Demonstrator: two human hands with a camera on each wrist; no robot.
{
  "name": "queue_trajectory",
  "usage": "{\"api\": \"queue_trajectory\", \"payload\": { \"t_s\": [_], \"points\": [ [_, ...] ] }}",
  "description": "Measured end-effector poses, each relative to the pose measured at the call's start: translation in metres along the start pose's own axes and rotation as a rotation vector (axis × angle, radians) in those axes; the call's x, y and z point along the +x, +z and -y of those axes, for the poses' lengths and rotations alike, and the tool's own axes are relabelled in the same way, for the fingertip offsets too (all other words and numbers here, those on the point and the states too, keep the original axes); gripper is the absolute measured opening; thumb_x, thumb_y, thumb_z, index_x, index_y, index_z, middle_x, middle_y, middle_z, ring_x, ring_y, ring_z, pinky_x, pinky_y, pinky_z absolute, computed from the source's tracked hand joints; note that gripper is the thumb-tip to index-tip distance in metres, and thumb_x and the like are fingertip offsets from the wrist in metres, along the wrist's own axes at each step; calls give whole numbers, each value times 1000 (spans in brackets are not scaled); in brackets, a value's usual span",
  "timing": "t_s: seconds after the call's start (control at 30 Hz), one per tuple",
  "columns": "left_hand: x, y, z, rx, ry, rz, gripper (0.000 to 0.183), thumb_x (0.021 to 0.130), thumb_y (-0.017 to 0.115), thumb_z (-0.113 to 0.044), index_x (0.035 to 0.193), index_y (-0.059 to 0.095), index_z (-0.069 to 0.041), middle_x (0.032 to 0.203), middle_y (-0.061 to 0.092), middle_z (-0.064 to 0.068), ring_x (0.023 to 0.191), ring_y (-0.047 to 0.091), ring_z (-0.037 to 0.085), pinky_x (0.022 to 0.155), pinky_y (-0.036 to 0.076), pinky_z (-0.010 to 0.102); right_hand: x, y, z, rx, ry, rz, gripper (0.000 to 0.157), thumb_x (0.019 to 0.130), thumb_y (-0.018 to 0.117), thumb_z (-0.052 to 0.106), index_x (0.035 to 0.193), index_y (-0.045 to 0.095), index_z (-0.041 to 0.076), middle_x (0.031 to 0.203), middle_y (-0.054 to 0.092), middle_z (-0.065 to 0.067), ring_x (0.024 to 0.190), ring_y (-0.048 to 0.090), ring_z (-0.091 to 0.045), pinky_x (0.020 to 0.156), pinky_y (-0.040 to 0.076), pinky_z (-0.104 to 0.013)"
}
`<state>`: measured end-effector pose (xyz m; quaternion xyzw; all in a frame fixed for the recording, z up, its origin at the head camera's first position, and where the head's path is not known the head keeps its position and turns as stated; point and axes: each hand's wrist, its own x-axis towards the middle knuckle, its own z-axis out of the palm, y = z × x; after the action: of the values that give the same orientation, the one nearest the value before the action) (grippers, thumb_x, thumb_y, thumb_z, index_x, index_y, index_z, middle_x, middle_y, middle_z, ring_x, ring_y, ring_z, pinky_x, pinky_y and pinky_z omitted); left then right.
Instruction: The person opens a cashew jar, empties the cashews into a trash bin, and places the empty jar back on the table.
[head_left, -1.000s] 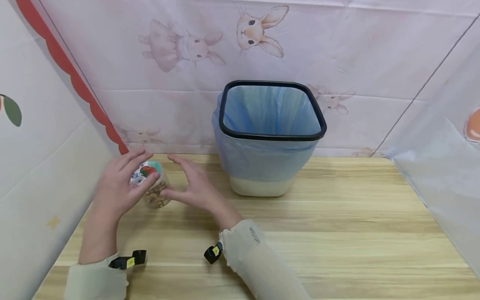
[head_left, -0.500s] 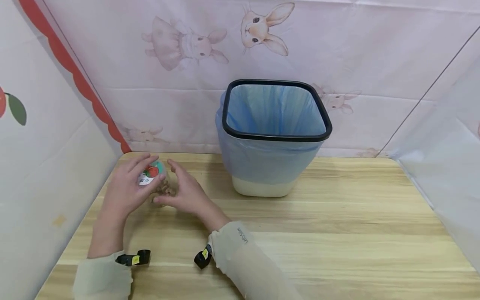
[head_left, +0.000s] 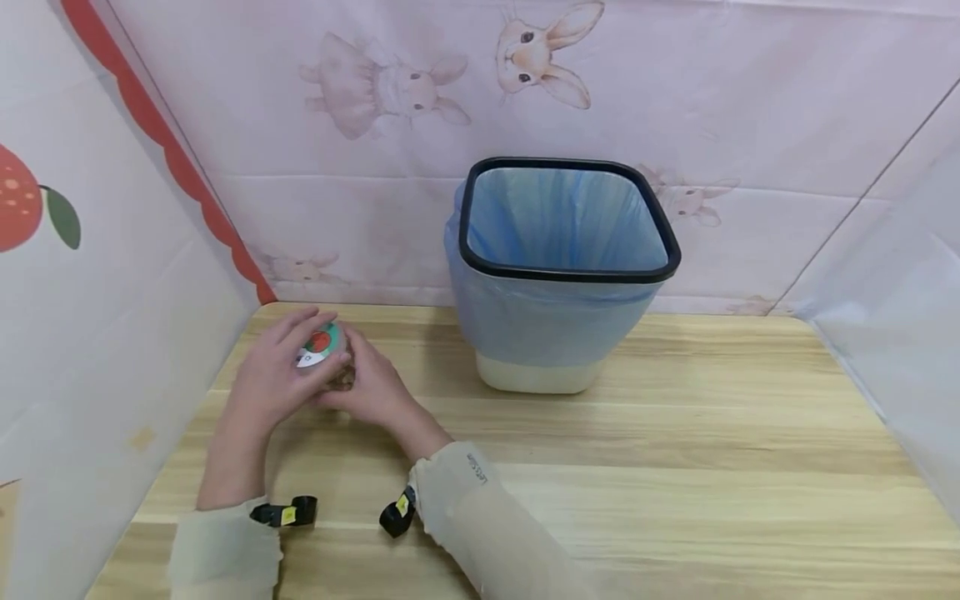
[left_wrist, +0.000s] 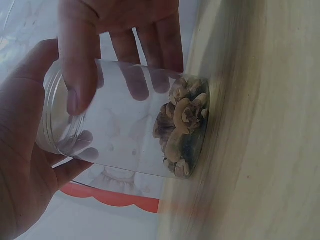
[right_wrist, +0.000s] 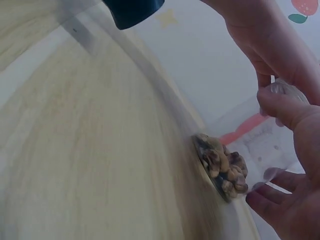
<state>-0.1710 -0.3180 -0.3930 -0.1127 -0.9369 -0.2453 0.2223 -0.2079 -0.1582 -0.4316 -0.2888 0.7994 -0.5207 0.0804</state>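
A clear jar (left_wrist: 125, 125) with cashew nuts (left_wrist: 182, 120) at its bottom stands upright at the table's back left. Its lid (head_left: 320, 343) bears a white and green label with a red fruit. My left hand (head_left: 277, 375) comes over the top and grips round the lid end. Lower down, my right hand (head_left: 378, 387) holds the jar's body, thumb in front and fingers behind, as the left wrist view shows. From the right wrist view, the nuts sit close over the tabletop between the hands.
A bin (head_left: 528, 375) lined with a blue bag (head_left: 555, 325) and topped by a black rim (head_left: 570, 273) stands right of the jar, by the back wall (head_left: 375, 233). A white side wall (head_left: 135, 333) rises close left of my left hand. The wooden table (head_left: 675, 467) stretches rightward.
Both hands have closed in from around the jar onto it, the right hand coming leftward to its body. The head view has shifted slightly, moving the scene rightward.
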Motion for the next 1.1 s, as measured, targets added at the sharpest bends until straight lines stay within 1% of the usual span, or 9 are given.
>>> {"api": "queue_trajectory", "payload": {
  "t_s": [0.1, 0.2, 0.27, 0.37, 0.6, 0.7, 0.9, 0.97, 1.1],
  "points": [
    [-1, 1, 1, -3, -5, -6, 61, 83, 79, -38, 138, 60, -19, 146, 51, 14, 130, 49, 41, 94, 46, 61, 1, 3, 0, -29, 21, -18, 96, 81, 81, 46, 157, 23, 33, 149, 45, 14, 131, 48, -5, 106, 45, -30],
    [2, 3, -2, -2, -17, -1, 61, 84, 78, -41, 138, 60, -20, 144, 52, 12, 128, 50, 39, 92, 46, 59, 2, 2, -1, -54, 37, -35, 95, 81, 82, 43, 156, 26, 31, 149, 46, 12, 131, 48, -6, 106, 45, -32],
    [3, 4, -4, 4, -28, 7, 61, 84, 77, -43, 139, 60, -20, 143, 52, 12, 126, 51, 37, 91, 47, 58, 2, 0, -1, -60, 39, -40, 94, 81, 82, 42, 156, 27, 30, 148, 47, 12, 131, 49, -6, 106, 45, -32],
    [3, 3, -7, 12, -39, 12, 62, 84, 77, -44, 139, 60, -20, 142, 53, 11, 123, 52, 36, 88, 48, 57, 1, -2, -1, -76, 33, -38, 94, 81, 82, 44, 156, 27, 30, 148, 47, 12, 131, 49, -6, 105, 45, -31],
    [2, -2, -17, 36, -22, 5, 64, 82, 79, -45, 139, 60, -22, 138, 56, 11, 121, 54, 35, 85, 50, 56, -8, -8, 3, -61, 31, -43, 93, 80, 80, 50, 155, 29, 32, 148, 46, 15, 133, 48, -6, 107, 45, -36],
    [3, -3, -24, 44, -15, 9, 64, 82, 79, -46, 138, 60, -22, 137, 56, 11, 120, 54, 34, 82, 50, 56, -13, -14, 3, -55, 19, -47, 92, 80, 80, 50, 155, 29, 33, 147, 46, 17, 131, 48, -5, 106, 46, -36],
    [4, -9, -38, 37, 46, -28, 62, 79, 82, -42, 135, 63, -22, 132, 59, 8, 110, 58, 30, 76, 51, 49, -21, -26, 6, -43, -47, -56, 89, 79, 81, 51, 152, 33, 35, 143, 49, 20, 129, 49, -2, 103, 47, -32],
    [4, -11, -43, 36, 72, -44, 62, 77, 84, -39, 134, 64, -22, 130, 60, 7, 107, 59, 28, 73, 51, 48, -24, -31, 8, -42, -63, -59, 89, 78, 81, 52, 151, 33, 36, 143, 49, 20, 130, 48, -1, 105, 46, -34],
    [7, -12, -54, 28, 130, -61, 62, 74, 87, -36, 131, 66, -22, 127, 62, 6, 104, 60, 26, 73, 51, 45, -34, -42, 10, -38, -69, -66, 90, 77, 81, 54, 151, 32, 39, 145, 46, 21, 132, 45, 0, 108, 44, -37]
  ]
}}
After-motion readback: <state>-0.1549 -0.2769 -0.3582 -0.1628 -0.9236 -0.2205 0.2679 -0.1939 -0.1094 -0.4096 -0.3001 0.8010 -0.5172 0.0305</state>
